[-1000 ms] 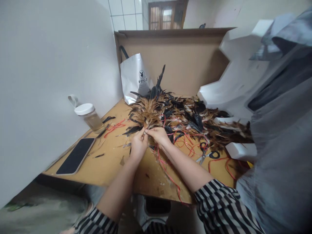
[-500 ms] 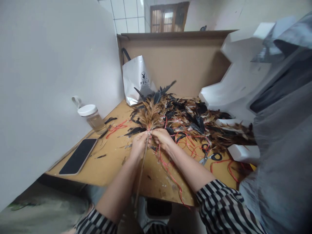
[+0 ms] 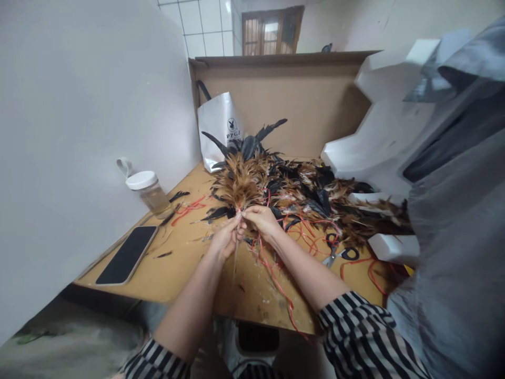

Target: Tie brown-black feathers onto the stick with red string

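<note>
A feather duster [image 3: 241, 181] with brown feathers and long black ones at its top points away from me over the table. Its thin stick [image 3: 235, 258] runs back toward me, blurred. My left hand [image 3: 228, 236] is closed around the stick just below the feathers. My right hand [image 3: 261, 218] pinches close beside it, at the bound base of the feathers; what lies between its fingertips is too small to make out. Red string [image 3: 272, 273] trails from near my right hand toward the table's front edge.
Loose brown and black feathers [image 3: 303, 184] pile at the back right. Scissors [image 3: 335, 251] lie among red strings. On the left are a phone [image 3: 127, 255] and a white-lidded jar [image 3: 148, 192]. A silver bag [image 3: 216, 123] stands behind. A grey garment [image 3: 453, 221] hangs close on the right.
The duster has turned: its stick has swung from a left slant to nearly straight toward me, and the black feathers stand differently. My left fingers have shifted; my right hand stays close by.
</note>
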A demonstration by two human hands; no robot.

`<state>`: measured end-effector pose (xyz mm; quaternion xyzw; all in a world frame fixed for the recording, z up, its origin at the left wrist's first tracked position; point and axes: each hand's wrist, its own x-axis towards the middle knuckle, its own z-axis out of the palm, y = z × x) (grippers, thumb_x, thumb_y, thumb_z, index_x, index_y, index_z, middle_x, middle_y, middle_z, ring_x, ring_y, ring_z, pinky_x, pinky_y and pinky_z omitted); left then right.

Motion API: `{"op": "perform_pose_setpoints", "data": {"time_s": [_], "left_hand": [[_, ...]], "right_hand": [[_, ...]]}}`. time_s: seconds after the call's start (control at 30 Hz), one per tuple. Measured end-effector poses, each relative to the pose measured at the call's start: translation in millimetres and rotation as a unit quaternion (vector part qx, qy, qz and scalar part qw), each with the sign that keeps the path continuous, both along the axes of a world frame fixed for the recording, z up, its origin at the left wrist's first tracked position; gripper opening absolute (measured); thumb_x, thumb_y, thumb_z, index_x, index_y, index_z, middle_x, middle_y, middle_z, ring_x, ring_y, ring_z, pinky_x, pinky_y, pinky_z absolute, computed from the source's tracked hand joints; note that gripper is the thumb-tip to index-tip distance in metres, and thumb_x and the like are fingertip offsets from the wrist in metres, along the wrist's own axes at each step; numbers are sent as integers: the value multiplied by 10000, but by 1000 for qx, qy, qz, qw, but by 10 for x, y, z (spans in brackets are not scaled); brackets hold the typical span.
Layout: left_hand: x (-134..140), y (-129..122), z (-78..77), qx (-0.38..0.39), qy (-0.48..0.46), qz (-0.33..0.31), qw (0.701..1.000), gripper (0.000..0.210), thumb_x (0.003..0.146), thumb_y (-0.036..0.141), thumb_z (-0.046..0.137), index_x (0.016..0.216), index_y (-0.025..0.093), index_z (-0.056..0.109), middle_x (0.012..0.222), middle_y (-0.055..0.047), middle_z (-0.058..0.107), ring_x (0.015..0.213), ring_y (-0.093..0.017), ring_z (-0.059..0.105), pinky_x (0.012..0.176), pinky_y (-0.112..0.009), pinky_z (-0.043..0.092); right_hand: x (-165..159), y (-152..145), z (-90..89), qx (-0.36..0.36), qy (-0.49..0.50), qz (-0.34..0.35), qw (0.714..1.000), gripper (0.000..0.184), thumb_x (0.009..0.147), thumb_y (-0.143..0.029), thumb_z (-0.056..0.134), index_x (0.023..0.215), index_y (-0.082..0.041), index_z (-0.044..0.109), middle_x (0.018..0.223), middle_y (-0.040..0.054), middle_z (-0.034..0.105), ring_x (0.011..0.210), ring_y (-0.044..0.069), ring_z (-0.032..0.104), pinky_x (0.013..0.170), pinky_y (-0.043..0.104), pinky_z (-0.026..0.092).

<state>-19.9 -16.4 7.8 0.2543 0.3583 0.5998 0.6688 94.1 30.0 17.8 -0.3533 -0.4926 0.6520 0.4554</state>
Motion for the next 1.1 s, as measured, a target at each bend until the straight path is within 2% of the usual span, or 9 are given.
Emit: {"op": "perform_pose_setpoints", "data": {"time_s": [0.17,0.33,0.47,0.6,0.7,0.8,0.9,1.03,1.1], "left_hand": [[-15,-21,6,17,10,-33,999,312,636,350,750,734,125,557,526,20,534,367,-21,381,328,-113,197],[-27,-29,12,41,20,-74,996,344,636,387,739,778,112,589,504,34,507,333,-13,313,314,-129,144],[17,-30,11,60,81,3,995,345,630,403,735,751,110,599,482,38,505,320,-16,301,315,-144,133],[80,-41,15,58,152,84,983,379,610,460,725,720,118,603,468,26,532,301,-30,318,306,-169,141],[107,-52,30,56,212,110,970,355,629,463,702,698,127,610,459,17,552,285,-43,328,304,-182,158],[121,-63,48,63,279,117,951,303,682,419,659,586,140,589,399,14,519,276,-55,328,319,-193,188],[139,-71,45,93,357,140,919,297,738,336,599,504,155,570,356,16,475,293,-72,345,361,-202,238],[173,-65,4,128,454,201,859,164,725,215,584,576,168,637,458,-3,559,398,-99,436,443,-203,299],[190,-58,-12,142,468,218,845,118,705,188,595,610,170,662,500,-10,581,464,-111,476,483,-202,327]], "right_hand": [[15,1,25,25,-9,28,999,258,531,-380,743,605,-153,647,497,10,609,455,110,515,462,224,359],[37,21,17,7,-24,35,999,293,529,-404,744,621,-144,645,485,5,595,370,61,397,379,202,214],[36,35,-2,-19,-38,27,999,281,535,-391,734,624,-138,652,450,-23,556,329,27,255,363,211,108],[30,34,11,-15,-77,-18,997,247,538,-366,730,591,-136,658,425,-29,530,338,31,263,368,217,137],[37,15,52,-16,-84,-24,996,235,543,-357,727,546,-143,628,373,-47,469,330,32,253,363,217,137],[36,-20,91,-27,-76,-12,997,275,547,-379,739,521,-151,587,328,-71,401,307,25,212,349,211,120],[10,-59,105,-19,-55,-12,998,288,544,-378,756,522,-147,587,338,-47,444,306,44,314,342,202,192],[-25,-88,97,-27,-34,-34,999,242,555,-303,743,487,-152,566,379,-6,523,337,90,442,357,210,291],[-25,-90,94,-35,-32,-40,998,225,559,-270,732,480,-154,557,388,-6,529,340,90,445,364,212,308]]}}
